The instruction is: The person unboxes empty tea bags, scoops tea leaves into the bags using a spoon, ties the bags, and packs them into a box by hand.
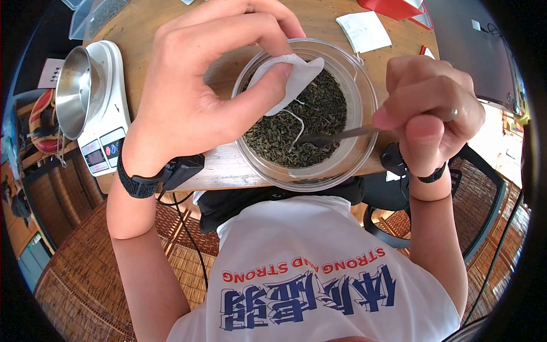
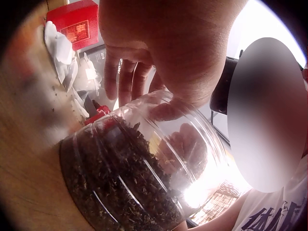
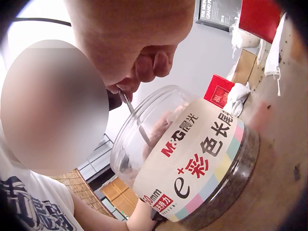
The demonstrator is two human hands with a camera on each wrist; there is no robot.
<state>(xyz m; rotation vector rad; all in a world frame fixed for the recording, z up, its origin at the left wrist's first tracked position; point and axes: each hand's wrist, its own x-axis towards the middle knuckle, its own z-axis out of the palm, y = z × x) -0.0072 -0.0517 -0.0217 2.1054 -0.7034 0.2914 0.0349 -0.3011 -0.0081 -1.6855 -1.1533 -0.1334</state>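
Observation:
A clear plastic jar (image 1: 360, 108) of dried dark-green tea leaves (image 1: 327, 111) stands at the table's near edge. Over its mouth, my left hand (image 1: 191, 85) pinches a white tea bag (image 1: 307, 73) between thumb and fingers; a white string dangles from it onto the leaves. My right hand (image 1: 430, 102) grips the handle of a metal spoon (image 1: 350, 133), whose dark bowl end lies on the leaves below the bag. In the right wrist view the spoon handle (image 3: 138, 122) slants into the jar past its printed paper label (image 3: 192, 154).
On the left, a white kitchen scale (image 1: 105, 122) carries a metal bowl (image 1: 73, 94). A flat white bag (image 1: 363, 31) lies beyond the jar, near a red box (image 1: 387, 7). Clear plastic containers (image 1: 97, 17) stand at the far left. Dark crumbs dot the wooden table (image 3: 272, 144).

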